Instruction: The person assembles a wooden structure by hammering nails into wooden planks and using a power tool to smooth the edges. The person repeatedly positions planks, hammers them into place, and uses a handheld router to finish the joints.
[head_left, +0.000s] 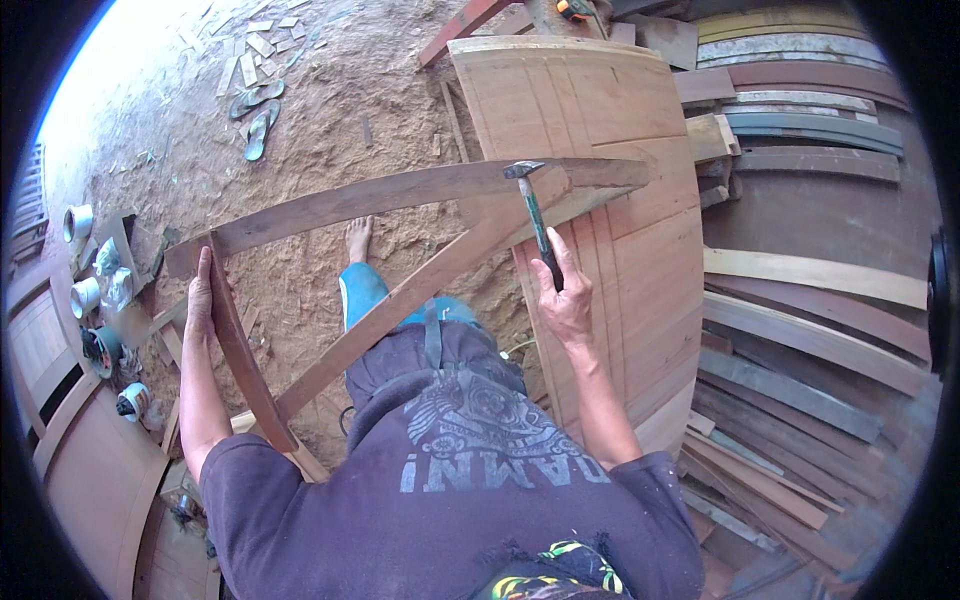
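Note:
My right hand (567, 290) is closed around the dark grip of a hammer (534, 212) with a teal shaft. The hammer's metal head overlaps the far rail of a wooden frame (375, 195); I cannot tell whether they touch. A side piece and a slanting brace (400, 297) join the rail into a roughly triangular shape. At the frame's left corner, my left hand (201, 298) grips the side piece, its thumb side up along the wood. The frame's right end overlaps a panelled wooden door (640, 300).
Stacked boards (815, 290) line the right side. Sandals (257, 120) and wood offcuts (262, 45) lie on the earthen floor ahead. Pale round containers (84, 297) and plastic bags stand at the left, near another wooden panel (100, 490). A tape measure (576, 9) rests at the top.

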